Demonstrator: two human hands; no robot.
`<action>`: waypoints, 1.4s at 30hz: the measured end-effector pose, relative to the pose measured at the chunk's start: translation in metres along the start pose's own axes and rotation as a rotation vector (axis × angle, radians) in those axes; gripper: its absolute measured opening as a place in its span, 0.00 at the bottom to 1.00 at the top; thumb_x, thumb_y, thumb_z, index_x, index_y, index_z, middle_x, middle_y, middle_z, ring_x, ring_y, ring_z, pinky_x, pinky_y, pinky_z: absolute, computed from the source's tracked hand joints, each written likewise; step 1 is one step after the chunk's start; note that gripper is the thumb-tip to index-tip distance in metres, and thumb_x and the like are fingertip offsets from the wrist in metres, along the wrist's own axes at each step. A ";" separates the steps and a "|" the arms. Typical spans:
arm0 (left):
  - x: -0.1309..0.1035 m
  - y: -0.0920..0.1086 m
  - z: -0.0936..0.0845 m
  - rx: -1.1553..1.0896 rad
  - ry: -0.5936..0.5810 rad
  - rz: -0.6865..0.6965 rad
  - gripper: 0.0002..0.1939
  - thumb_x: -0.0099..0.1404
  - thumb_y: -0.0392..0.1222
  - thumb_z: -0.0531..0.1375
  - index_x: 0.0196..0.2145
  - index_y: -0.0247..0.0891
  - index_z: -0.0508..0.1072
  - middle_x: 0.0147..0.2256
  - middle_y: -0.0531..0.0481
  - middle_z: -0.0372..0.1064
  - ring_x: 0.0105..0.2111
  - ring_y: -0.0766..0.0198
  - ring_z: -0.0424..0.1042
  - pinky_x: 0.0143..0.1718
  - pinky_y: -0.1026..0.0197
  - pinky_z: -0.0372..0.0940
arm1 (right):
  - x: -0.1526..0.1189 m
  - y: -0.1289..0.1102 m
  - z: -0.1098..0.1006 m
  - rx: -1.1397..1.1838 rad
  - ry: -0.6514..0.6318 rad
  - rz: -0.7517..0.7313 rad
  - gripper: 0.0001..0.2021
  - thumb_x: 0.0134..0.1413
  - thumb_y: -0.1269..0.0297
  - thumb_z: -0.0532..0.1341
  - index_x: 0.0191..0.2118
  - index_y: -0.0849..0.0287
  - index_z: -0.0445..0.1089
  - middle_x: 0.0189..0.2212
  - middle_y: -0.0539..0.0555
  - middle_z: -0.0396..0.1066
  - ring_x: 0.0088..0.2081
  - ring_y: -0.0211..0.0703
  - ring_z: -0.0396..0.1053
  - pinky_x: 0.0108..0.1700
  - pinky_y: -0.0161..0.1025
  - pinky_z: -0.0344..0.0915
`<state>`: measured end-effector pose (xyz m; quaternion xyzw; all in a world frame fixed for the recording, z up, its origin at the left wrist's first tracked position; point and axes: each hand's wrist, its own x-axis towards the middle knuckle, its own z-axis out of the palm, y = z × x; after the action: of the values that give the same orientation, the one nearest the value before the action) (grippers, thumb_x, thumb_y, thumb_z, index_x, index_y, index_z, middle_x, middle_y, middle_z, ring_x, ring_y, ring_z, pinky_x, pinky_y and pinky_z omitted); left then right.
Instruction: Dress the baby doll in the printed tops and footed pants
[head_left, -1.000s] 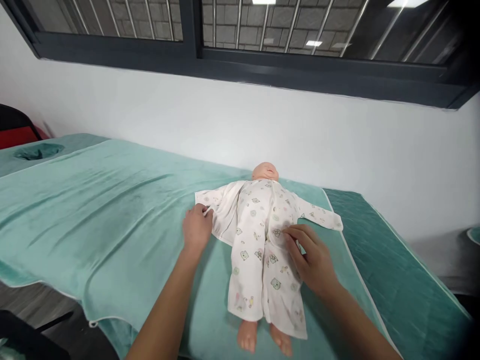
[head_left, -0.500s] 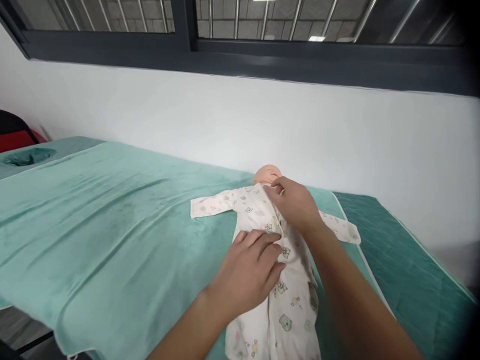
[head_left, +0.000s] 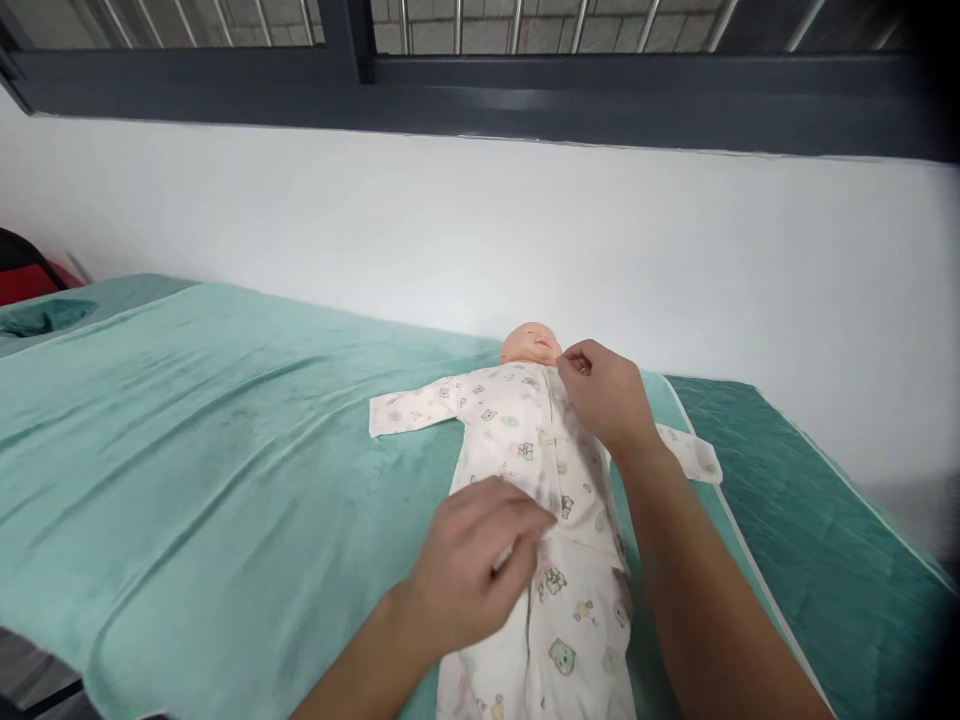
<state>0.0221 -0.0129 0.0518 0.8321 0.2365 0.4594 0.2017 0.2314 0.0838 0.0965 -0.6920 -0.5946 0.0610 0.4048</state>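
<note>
A baby doll (head_left: 529,343) lies on its back, its head toward the wall. It wears a white baby sleepsuit (head_left: 506,420) printed with small animals; the sleeves stretch out to both sides. My right hand (head_left: 607,390) is at the collar beside the doll's neck, thumb and fingers closed in a pinch on the fabric edge. Over the middle of the sleepsuit is my left hand (head_left: 480,560), slightly blurred, fingers bent and drawn toward the thumb. Whether cloth is between those fingertips cannot be made out. The front of the sleepsuit lies together along its centre line.
A light green sheet (head_left: 225,450) with wrinkles covers the bed under the doll. Darker green padding (head_left: 817,500) shows on the right. Behind are a white wall (head_left: 337,220) and a dark window frame (head_left: 600,105). A red and black object (head_left: 26,270) stands far left.
My right hand has moved slightly right, uncovering more of the collar and chest. My left hand has lowered a little, its fingers going from spread to drawn together. The view has shifted slightly.
</note>
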 end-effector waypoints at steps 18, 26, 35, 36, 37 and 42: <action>0.151 -0.091 0.028 -0.032 0.062 -0.620 0.03 0.58 0.37 0.61 0.27 0.38 0.73 0.28 0.50 0.73 0.27 0.65 0.67 0.29 0.63 0.59 | 0.009 0.016 0.015 0.295 -0.110 0.192 0.10 0.48 0.58 0.59 0.25 0.59 0.71 0.24 0.50 0.71 0.28 0.39 0.63 0.31 0.36 0.57; 0.145 -0.095 0.034 -0.219 0.127 -0.627 0.03 0.60 0.38 0.61 0.30 0.38 0.75 0.32 0.50 0.75 0.30 0.65 0.70 0.34 0.62 0.64 | 0.007 0.025 0.030 0.617 -0.059 0.159 0.15 0.51 0.54 0.59 0.34 0.59 0.77 0.27 0.49 0.71 0.30 0.38 0.64 0.34 0.35 0.61; 0.137 -0.104 0.035 -0.277 0.136 -0.606 0.07 0.61 0.41 0.62 0.36 0.38 0.76 0.34 0.49 0.75 0.32 0.65 0.71 0.33 0.64 0.64 | 0.007 0.023 0.028 0.637 -0.106 0.125 0.15 0.50 0.55 0.62 0.38 0.58 0.78 0.37 0.53 0.77 0.38 0.42 0.70 0.45 0.39 0.65; 0.136 -0.105 0.035 -0.275 0.138 -0.605 0.07 0.61 0.42 0.62 0.36 0.38 0.76 0.34 0.49 0.75 0.32 0.65 0.71 0.32 0.64 0.63 | 0.007 0.021 0.027 0.626 -0.111 0.125 0.14 0.49 0.55 0.63 0.38 0.58 0.78 0.38 0.53 0.77 0.39 0.43 0.71 0.46 0.40 0.65; 0.136 -0.106 0.034 -0.275 0.142 -0.605 0.07 0.60 0.42 0.62 0.36 0.38 0.76 0.34 0.49 0.74 0.32 0.65 0.71 0.31 0.65 0.62 | 0.006 0.019 0.026 0.615 -0.118 0.125 0.14 0.49 0.55 0.63 0.37 0.58 0.78 0.38 0.53 0.77 0.39 0.43 0.71 0.46 0.40 0.65; 0.135 -0.107 0.034 -0.342 0.130 -0.633 0.08 0.60 0.42 0.62 0.37 0.37 0.74 0.33 0.49 0.73 0.29 0.67 0.69 0.27 0.66 0.61 | 0.005 0.016 0.025 0.563 -0.150 0.114 0.14 0.47 0.56 0.64 0.37 0.59 0.76 0.35 0.52 0.75 0.30 0.38 0.66 0.37 0.37 0.63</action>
<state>0.0916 0.1479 0.0661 0.6411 0.4145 0.4590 0.4545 0.2312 0.1007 0.0716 -0.5782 -0.5427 0.2974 0.5316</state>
